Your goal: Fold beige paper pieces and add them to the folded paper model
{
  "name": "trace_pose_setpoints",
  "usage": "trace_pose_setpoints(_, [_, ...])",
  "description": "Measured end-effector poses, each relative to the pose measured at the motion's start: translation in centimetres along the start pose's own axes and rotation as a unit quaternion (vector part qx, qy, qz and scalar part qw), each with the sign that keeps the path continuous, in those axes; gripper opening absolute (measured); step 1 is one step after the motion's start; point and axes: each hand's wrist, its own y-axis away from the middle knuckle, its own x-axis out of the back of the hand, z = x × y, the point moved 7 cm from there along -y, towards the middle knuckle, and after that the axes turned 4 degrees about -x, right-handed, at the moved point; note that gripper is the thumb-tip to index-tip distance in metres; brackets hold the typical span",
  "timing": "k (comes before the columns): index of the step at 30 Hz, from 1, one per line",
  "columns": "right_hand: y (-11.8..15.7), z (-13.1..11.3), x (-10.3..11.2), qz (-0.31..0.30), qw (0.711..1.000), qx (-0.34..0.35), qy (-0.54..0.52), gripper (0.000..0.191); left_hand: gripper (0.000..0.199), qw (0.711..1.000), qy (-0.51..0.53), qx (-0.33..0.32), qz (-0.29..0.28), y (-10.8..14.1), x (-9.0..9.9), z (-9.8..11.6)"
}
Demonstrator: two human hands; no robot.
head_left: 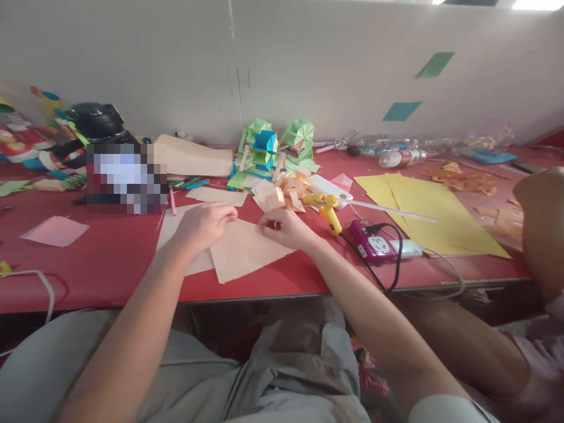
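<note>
We are pinching the top paper (244, 254) by its far edge, left hand (212, 218) and right hand (288, 228) curled nearly closed, presumably steadying it.

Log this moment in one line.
left hand: at beige sheet; right hand: at same sheet; underneath: second sheet, red table; nearby: yellow glue gun, purple socket block

This looks like a shared craft workroom: across mid-frame, a long red tabletop (114, 258) bears flat beige paper sheets (247, 249) at the centre, folded green paper models (299, 135) higher up and a yellow plastic glue gun (328, 211) right of centre; another person (544, 229) shows at the right edge.
</note>
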Motion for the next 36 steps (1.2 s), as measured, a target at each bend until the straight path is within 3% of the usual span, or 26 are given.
trace_pose_setpoints(3, [0.3, 0.5, 0.3, -0.018, 1.000, -0.021, -0.009, 0.011, 0.024, 0.999, 0.029, 0.041, -0.001, 0.5, 1.0, -3.0])
trace_pose_setpoints(7, [0.6, 1.2, 1.3, 0.011, 0.998, -0.058, -0.017, 0.011, 0.022, 0.996, 0.039, 0.086, -0.006, 1.2, 1.8, -6.0])
trace_pose_setpoints(17, [0.7, 1.8, 2.2, 0.034, 0.997, -0.069, -0.009, 0.013, 0.025, 0.989, 0.059, 0.138, -0.001, 1.8, 2.4, -8.0])
trace_pose_setpoints(23, [0.7, 2.1, 2.6, 0.054, 0.993, -0.092, -0.052, 0.013, 0.025, 0.987, 0.072, 0.142, 0.003, 2.0, 2.5, -8.3])
trace_pose_setpoints(28, [0.9, 2.2, 3.6, 0.128, 0.963, -0.154, -0.181, 0.029, 0.027, 0.983, 0.135, 0.126, 0.009, 1.8, 2.7, -7.5])
trace_pose_setpoints(32, [1.0, 2.1, 2.7, 0.099, 0.939, -0.186, -0.272, 0.044, 0.032, 0.971, 0.203, 0.128, 0.020, 1.5, 2.2, -6.6])
trace_pose_setpoints(36, [0.9, 2.6, 1.8, 0.088, 0.926, -0.186, -0.318, 0.044, 0.035, 0.959, 0.251, 0.130, 0.009, 1.1, 1.1, -5.5])
